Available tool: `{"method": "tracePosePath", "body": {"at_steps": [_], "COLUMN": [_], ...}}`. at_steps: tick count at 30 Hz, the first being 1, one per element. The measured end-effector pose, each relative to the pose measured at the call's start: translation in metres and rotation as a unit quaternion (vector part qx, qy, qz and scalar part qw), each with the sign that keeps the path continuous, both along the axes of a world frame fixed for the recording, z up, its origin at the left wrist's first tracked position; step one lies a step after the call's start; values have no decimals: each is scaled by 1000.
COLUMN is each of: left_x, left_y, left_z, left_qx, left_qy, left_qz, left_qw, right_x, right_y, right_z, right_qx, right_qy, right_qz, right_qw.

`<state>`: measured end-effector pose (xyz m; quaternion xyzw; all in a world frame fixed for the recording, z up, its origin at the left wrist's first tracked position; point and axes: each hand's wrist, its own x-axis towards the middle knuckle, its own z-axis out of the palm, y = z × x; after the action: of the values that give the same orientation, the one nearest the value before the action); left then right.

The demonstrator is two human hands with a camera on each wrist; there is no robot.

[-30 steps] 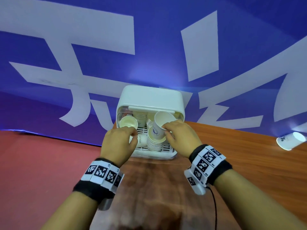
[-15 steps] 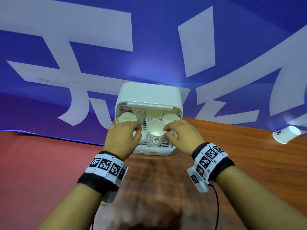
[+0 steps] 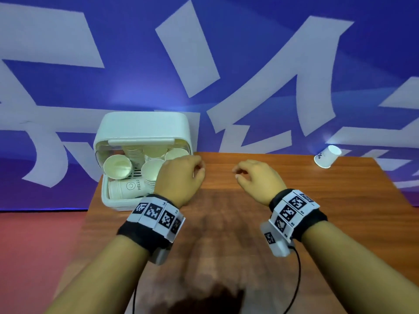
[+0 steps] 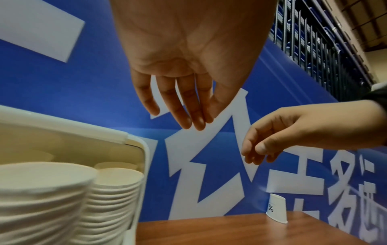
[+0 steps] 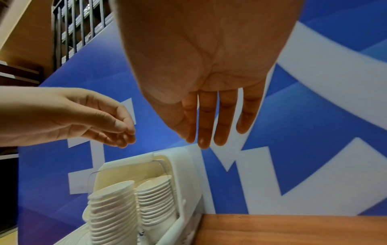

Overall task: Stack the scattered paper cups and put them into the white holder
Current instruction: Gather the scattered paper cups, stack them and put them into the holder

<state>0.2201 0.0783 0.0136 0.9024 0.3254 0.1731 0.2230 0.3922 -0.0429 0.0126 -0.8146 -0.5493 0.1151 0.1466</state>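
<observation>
The white holder stands at the table's back left corner with its lid up. Inside are several upright stacks of paper cups, and one stack with a smiley and HELLO print lies on its side at the front. Close up, the stacks show many nested rims. A single cup marked "%" stands rim-down at the table's far right, also visible as the cup. My left hand hovers just right of the holder, empty with relaxed fingers. My right hand hovers beside it, loosely curled and empty.
The brown wooden table runs from the holder to the right edge near the lone cup. A blue banner with big white characters rises directly behind the table. Red floor lies to the left.
My right hand set its cup onto a stack in the holder and let go. Both hands then drew out of the holder and moved right over the table, empty.
</observation>
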Motion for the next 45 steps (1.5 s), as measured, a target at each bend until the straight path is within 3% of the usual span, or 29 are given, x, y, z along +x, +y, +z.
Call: {"method": "tracePosePath", "body": {"at_steps": [13, 18, 30, 38, 45], "left_x": [205, 257, 360, 403, 425], "left_y": [-127, -157, -136, -115, -104], "left_z": [-7, -14, -35, -69, -100], "left_qx": [-34, -68, -69, -70, -83], "left_qy": [3, 6, 75, 112, 123], "left_qz": [-1, 1, -36, -30, -29], "left_qw": [999, 998, 994, 991, 988], "right_x": [195, 248, 353, 412, 441], "right_y": [-141, -171, -145, -124, -106], "right_z": [-15, -20, -48, -100, -146], "right_qx": [-36, -75, -116, -120, -30], "right_qy": [11, 18, 9, 4, 6], "right_qz": [-55, -79, -163, -225, -299], "right_qw": [998, 994, 980, 967, 954]}}
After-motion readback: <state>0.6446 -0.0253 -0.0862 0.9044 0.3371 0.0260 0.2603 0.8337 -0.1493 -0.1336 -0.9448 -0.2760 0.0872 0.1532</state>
